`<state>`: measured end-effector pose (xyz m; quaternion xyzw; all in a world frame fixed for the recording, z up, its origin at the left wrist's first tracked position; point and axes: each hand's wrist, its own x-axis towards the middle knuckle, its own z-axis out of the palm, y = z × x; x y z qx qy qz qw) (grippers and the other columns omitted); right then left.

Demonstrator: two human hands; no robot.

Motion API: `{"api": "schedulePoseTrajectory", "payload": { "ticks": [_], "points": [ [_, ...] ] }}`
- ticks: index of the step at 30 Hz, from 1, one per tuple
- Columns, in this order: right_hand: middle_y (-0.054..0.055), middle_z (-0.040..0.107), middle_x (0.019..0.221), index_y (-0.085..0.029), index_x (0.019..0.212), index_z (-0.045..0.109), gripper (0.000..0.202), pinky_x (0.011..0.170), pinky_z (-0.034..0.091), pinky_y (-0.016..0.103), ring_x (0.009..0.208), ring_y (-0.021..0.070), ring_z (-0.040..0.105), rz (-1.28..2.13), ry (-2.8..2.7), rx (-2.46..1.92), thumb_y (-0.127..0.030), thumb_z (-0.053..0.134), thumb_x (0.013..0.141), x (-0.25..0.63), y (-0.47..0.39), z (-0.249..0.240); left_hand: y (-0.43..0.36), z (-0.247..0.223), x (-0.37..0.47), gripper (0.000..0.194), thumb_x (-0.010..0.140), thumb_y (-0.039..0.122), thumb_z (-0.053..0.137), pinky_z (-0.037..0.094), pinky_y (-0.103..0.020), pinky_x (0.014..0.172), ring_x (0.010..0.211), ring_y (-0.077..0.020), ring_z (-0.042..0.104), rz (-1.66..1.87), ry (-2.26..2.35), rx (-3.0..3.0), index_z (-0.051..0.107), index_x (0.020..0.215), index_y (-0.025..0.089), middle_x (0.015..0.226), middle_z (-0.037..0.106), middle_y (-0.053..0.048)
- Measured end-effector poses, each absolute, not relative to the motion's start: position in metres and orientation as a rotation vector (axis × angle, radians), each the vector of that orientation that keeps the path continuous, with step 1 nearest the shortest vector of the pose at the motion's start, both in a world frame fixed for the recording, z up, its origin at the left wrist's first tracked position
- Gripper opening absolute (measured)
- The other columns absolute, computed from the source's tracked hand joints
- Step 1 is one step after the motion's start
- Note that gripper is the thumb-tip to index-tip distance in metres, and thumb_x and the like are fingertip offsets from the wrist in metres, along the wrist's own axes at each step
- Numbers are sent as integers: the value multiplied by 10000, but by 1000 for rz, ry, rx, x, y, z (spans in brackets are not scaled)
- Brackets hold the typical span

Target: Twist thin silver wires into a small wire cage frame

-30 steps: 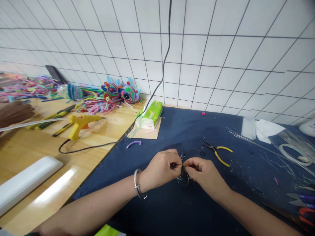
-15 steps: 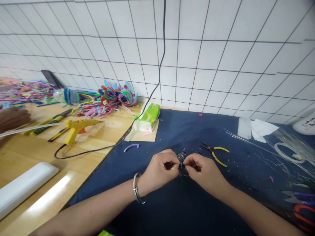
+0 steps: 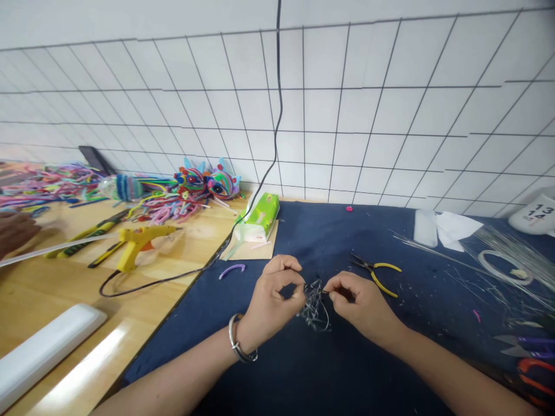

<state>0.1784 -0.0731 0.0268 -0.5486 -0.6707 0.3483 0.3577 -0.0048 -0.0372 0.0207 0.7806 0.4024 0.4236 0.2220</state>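
In the head view, a small tangle of thin, dark and silvery wires [image 3: 315,312] hangs between my two hands over the dark blue cloth. My left hand [image 3: 273,300], with a silver bangle at the wrist, pinches the wires on one side between thumb and forefinger. On the other side, my right hand [image 3: 364,300] grips a dark wire end in a pinch. The fingertips are a short gap apart, with the loops drooping below them. Closest to my right hand on the cloth lie yellow-handled pliers [image 3: 377,271], their jaws pointing left.
A yellow glue gun [image 3: 141,240] rests on the wooden table at left, near another person's hand [image 3: 17,231]. A tissue pack [image 3: 260,218] sits at the back, a black cable [image 3: 276,138] running by it. Loose wires [image 3: 515,260] and orange-handled scissors [image 3: 535,375] lie at right.
My fingertips have parted slightly, and more of the wire tangle shows below them. The camera has tilted up a little, so most background things appear lower.
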Motion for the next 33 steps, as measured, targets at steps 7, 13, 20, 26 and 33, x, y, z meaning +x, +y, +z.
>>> {"api": "schedulePoseTrajectory", "payload": {
  "ticks": [7,13,20,26,33],
  "points": [
    [-59,402,564,-153,719,541,82,452,272,193,448,48,311,1627,-1301,-1233,-148,463,693,177,-75,23,-36,8,3,174,637,-7,493,436,-314,759,831,-166,537,1037,1013,2239,548,637,158,836,545,-43],
    [-63,360,504,-159,607,483,163,441,244,199,449,57,311,1632,-1541,-1323,-263,508,729,183,-71,25,-32,3,3,161,656,9,505,431,-318,757,844,-173,540,1014,973,2285,560,674,159,846,562,-48],
    [-54,376,503,-173,520,377,267,472,261,208,502,76,345,1077,-1825,-1573,-272,533,712,178,-69,26,-40,10,7,147,702,40,514,455,-292,716,796,-153,556,1045,768,2245,603,731,153,829,571,-60],
    [-43,418,519,-175,526,402,172,481,266,212,515,86,387,904,-1917,-1622,-180,483,678,177,-71,29,-43,15,8,139,706,45,527,452,-276,699,791,-150,546,1029,762,2132,617,717,150,817,561,-60],
    [-38,453,561,-178,578,420,121,500,276,205,538,89,414,803,-1995,-1589,-146,465,686,183,-70,22,-42,12,-2,89,789,150,524,406,-235,634,694,-99,489,799,729,1588,596,742,129,851,561,-54]
  ]
}}
